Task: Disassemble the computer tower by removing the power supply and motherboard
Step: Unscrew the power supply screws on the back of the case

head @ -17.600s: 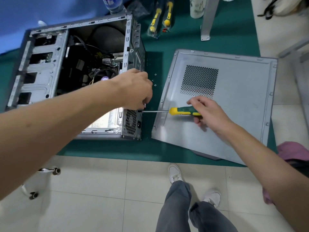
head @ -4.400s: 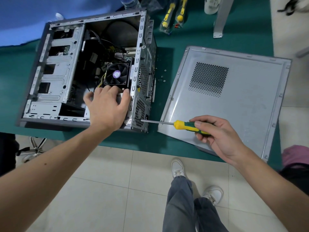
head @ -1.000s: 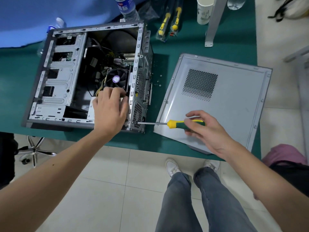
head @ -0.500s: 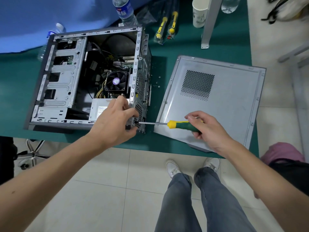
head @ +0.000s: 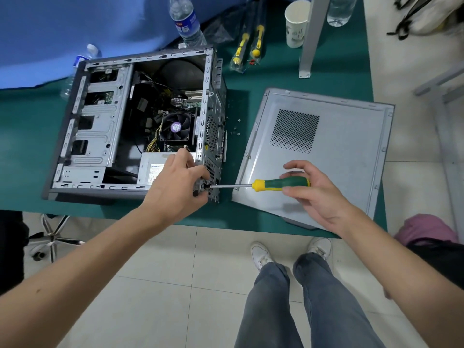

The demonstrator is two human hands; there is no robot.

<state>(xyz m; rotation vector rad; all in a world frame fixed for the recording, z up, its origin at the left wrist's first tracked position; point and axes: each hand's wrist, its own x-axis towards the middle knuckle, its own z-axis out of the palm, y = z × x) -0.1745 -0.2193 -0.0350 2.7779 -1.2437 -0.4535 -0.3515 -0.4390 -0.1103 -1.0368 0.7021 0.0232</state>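
Note:
The open computer tower (head: 100,126) lies on its side on the green table (head: 25,136). Inside it I see the black CPU fan (head: 175,127) on the motherboard and the grey power supply (head: 153,169) at the near rear corner. My left hand (head: 179,185) grips the tower's near rear corner, fingers at the screwdriver's tip. My right hand (head: 313,192) holds the green-and-yellow screwdriver (head: 278,185) by its handle; the shaft points left into the rear panel beside the power supply.
The removed side panel (head: 326,156) lies flat to the right, under my right hand. Loose screws (head: 236,126) sit between tower and panel. Two bagged screwdrivers (head: 248,49), a water bottle (head: 185,21), a paper cup (head: 296,23) and a metal leg (head: 308,38) stand behind.
My left hand slid from the top of the power supply to the tower's rear corner at the screwdriver tip. My right hand's fingers shifted on the handle.

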